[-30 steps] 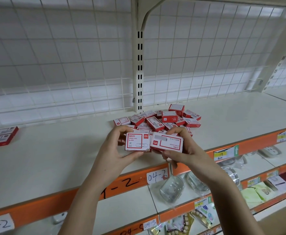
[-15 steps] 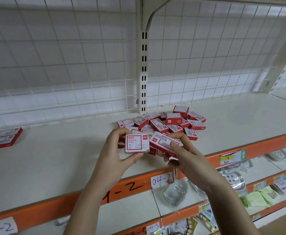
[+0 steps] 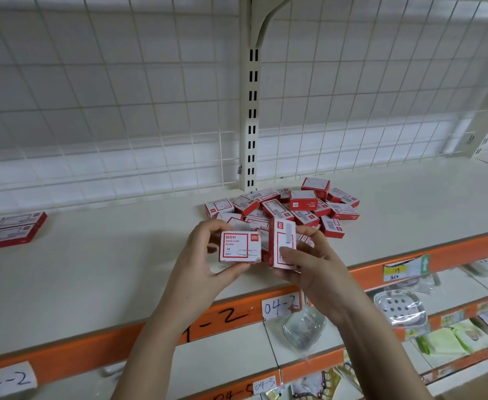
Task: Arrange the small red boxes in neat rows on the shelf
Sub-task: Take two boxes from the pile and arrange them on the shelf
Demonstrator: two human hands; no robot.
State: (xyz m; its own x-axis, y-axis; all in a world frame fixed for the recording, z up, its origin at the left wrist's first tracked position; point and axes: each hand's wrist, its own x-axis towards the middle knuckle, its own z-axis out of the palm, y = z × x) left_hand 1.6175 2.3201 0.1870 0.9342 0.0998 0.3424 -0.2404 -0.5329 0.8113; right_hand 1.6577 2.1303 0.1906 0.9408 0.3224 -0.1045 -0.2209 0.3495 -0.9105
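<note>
My left grip (image 3: 199,264) holds a red box (image 3: 239,247) flat-faced. My right grip (image 3: 309,264) pinches another box (image 3: 283,243) upright, above the shelf (image 3: 92,269).

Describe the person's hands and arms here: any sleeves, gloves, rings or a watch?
Both forearms are bare as far as the frame shows, with no sleeves in view. The left hand and right hand wear no gloves. No rings, watch or bracelet show. Nails look short and unpainted.
</note>
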